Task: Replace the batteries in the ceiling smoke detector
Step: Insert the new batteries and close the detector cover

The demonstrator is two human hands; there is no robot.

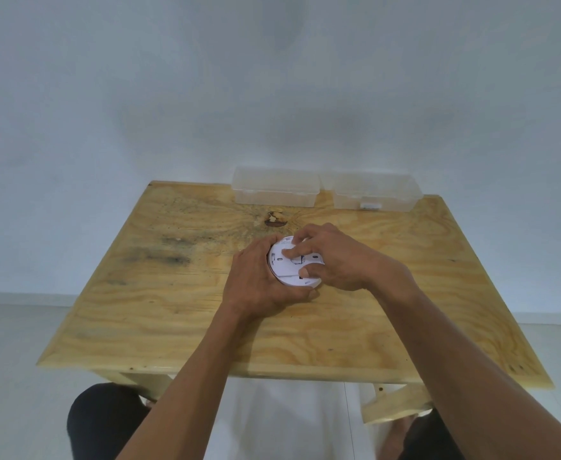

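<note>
A round white smoke detector (287, 265) lies near the middle of the wooden table (179, 310), its flat back side facing up. My left hand (259, 283) grips its left and near rim, fingers curled round the edge. My right hand (332, 257) grips it from the right, with fingertips pressing on the back plate and the thumb at the near edge. Much of the detector is hidden under both hands. No batteries are visible.
Two clear plastic lidded boxes stand at the table's far edge: one (274, 187) in the middle, another (377, 194) to its right. A dark knot (275, 220) marks the wood just beyond the detector. A white wall rises behind the table.
</note>
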